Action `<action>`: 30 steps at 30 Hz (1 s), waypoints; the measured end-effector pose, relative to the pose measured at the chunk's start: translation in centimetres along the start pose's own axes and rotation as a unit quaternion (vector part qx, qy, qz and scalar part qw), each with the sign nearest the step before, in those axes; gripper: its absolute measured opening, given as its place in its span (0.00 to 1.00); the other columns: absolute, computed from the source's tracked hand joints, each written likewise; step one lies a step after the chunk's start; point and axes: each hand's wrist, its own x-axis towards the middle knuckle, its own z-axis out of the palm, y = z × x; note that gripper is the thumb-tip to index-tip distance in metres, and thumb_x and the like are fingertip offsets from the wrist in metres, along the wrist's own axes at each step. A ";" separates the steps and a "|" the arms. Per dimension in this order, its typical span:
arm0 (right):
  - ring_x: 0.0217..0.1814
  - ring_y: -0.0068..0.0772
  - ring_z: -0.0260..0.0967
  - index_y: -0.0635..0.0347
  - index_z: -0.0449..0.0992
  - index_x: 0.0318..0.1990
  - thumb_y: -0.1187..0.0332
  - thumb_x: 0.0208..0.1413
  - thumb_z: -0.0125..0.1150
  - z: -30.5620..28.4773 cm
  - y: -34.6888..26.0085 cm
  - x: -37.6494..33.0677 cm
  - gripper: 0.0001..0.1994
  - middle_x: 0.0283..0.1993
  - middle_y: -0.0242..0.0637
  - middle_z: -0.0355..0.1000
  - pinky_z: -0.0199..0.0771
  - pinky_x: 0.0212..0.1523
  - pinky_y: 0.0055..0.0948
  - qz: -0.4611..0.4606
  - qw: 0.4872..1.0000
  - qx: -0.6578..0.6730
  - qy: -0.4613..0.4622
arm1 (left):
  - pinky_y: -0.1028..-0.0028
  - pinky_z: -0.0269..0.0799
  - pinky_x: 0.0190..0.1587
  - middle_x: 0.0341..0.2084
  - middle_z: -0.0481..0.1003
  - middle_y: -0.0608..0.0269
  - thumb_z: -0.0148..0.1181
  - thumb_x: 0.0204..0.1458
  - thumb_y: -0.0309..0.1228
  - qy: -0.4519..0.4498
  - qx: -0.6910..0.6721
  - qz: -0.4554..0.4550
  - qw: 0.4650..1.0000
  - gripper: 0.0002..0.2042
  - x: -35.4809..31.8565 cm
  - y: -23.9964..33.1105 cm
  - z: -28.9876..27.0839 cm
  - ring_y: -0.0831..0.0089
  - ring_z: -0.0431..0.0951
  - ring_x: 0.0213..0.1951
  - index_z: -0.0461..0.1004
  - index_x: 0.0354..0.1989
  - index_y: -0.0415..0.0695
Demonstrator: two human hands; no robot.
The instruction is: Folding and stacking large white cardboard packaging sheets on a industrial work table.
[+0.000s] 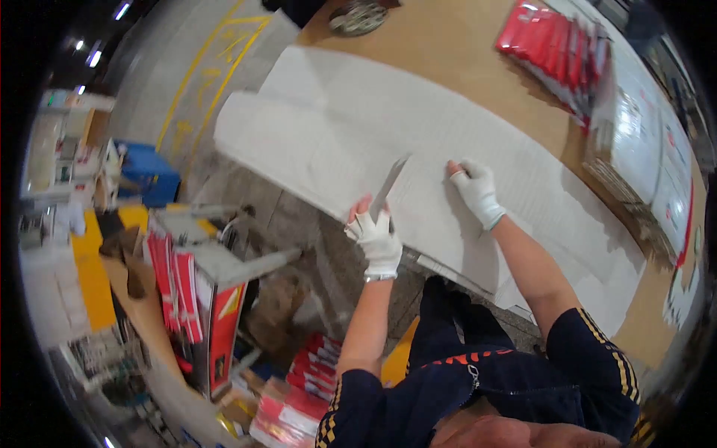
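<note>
Large white sheets (314,127), layered and shaped like flat packing board, lie across a brown tabletop. At their near edge is my left hand (378,243) in a white glove with bare fingertips. Its thumb and forefinger close around a raised edge of a sheet; a narrow dark grey strip (390,179) runs up from there, and whether it is a shaded fold or a separate piece is unclear. Farther right, my gloved right hand (478,196) is over the sheets with curled fingers, a bare thumb tip showing. What it holds, if anything, is hidden.
Red packets in clear plastic (549,48) lie at the far right, beside a stack of plastic-wrapped flat packs (646,149). A roll of tape (358,16) rests at the far edge. Lower left are a metal-framed cart (224,261), red packages (314,366) and a blue bin (148,173).
</note>
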 end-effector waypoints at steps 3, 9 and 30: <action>0.28 0.36 0.73 0.61 0.76 0.29 0.61 0.51 0.57 1.0 0.8 -0.1 0.11 0.26 0.47 0.72 0.72 0.33 0.33 -0.073 0.994 -0.080 0.014 | 0.62 0.65 0.42 0.35 0.70 0.50 0.58 0.32 0.22 -0.077 -0.209 0.033 0.974 0.12 -1.4 -2.8 2.1 0.56 0.70 0.37 0.72 0.31 0.38; 0.32 0.51 0.69 0.60 0.73 0.28 0.56 0.52 0.54 1.8 0.9 -0.4 0.15 0.28 0.48 0.71 0.69 0.35 0.38 -0.095 0.990 -0.098 -0.035 | 0.67 0.64 0.52 0.50 0.68 0.55 0.53 0.54 0.36 -0.253 -0.396 -0.029 0.882 0.21 -5.1 -3.9 1.8 0.62 0.67 0.51 0.64 0.53 0.36; 0.68 0.46 0.46 0.60 0.59 0.59 0.50 0.47 0.57 -29.0 13.6 -22.9 0.34 0.66 0.47 0.51 0.46 0.64 0.50 -0.198 0.849 -0.490 -0.010 | 0.61 0.48 0.64 0.62 0.55 0.60 0.57 0.47 0.53 -0.147 -0.802 -0.256 0.519 0.39 -11.5 9.2 2.6 0.62 0.55 0.62 0.52 0.63 0.44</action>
